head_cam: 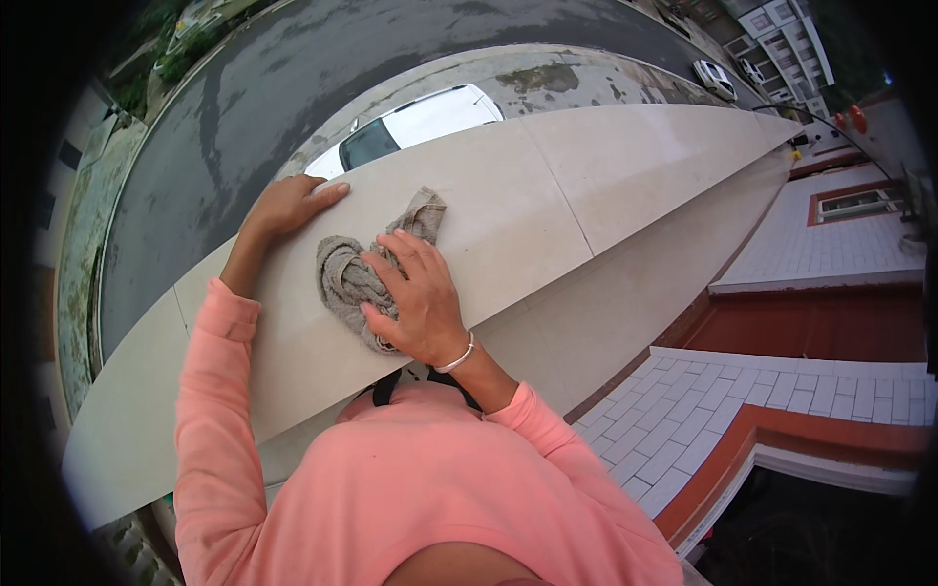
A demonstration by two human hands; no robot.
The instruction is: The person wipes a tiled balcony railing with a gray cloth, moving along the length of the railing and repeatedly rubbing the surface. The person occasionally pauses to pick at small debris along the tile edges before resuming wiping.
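Note:
A crumpled grey cloth lies on a broad beige tiled parapet ledge. My right hand is on top of the cloth, fingers curved over its folds, with a silver bangle at the wrist. One end of the cloth sticks out past the fingertips toward the outer edge. My left hand grips that outer edge farther left. Its thumb is on the top surface, while the other fingers are mostly hidden over the side.
Beyond the ledge, well below, are a white car and a grey road. A tiled floor strip runs along the inner side. White brick-pattern wall and a red-framed opening stand at right. Tile joints cross the ledge.

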